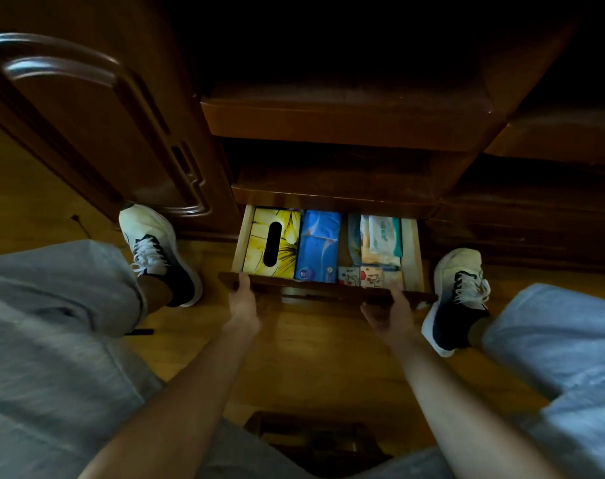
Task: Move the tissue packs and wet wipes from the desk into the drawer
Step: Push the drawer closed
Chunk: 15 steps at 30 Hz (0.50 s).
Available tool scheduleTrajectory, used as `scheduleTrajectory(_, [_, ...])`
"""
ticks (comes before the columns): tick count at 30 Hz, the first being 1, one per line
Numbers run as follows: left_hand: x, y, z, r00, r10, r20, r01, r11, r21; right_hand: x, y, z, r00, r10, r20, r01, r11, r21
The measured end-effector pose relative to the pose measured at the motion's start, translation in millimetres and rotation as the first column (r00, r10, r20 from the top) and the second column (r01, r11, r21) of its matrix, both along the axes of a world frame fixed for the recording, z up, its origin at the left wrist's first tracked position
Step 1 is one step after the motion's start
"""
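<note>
Head view, nearest first: my left hand (pixel 244 299) and right hand (pixel 385 307) each grip the dark front panel of the drawer (pixel 415 250), fingers curled under its edge and mostly hidden. Inside, along the left wall lies a yellow tissue box (pixel 259 243); beside it a blue tissue pack (pixel 316 245). At the right end a wet wipes pack (pixel 385 236) tops smaller packets, print illegible. Drawer rear is cut off beneath the cabinet (pixel 328 195).

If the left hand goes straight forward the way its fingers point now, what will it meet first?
The left hand already grips the drawer front at its left end, so that panel is first. Just past the panel lies the yellow tissue box, though depth is hard to judge from above.
</note>
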<state>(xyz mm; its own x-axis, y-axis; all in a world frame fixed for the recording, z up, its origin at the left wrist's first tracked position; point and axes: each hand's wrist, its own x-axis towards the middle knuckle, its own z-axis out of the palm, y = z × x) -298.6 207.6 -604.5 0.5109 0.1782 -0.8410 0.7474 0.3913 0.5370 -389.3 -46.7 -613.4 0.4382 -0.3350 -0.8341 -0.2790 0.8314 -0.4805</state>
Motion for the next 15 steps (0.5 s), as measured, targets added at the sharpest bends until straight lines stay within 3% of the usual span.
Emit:
scheduleTrajectory(9, [20.3, -11.0, -5.4, 0.998, -0.001, 0.065, 0.001, 1.0, -0.004, 33.3, -17.9, -0.2, 0.993, -0.062, -0.105, 0.067, 0.997, 0.043])
scheduleTrajectory(15, [47.1, -24.3, -8.3, 0.992, 0.027, 0.123, -0.025, 1.0, -0.019, 60.7, -23.7, -4.5, 0.991, -0.091, -0.1, 0.088, 0.996, -0.03])
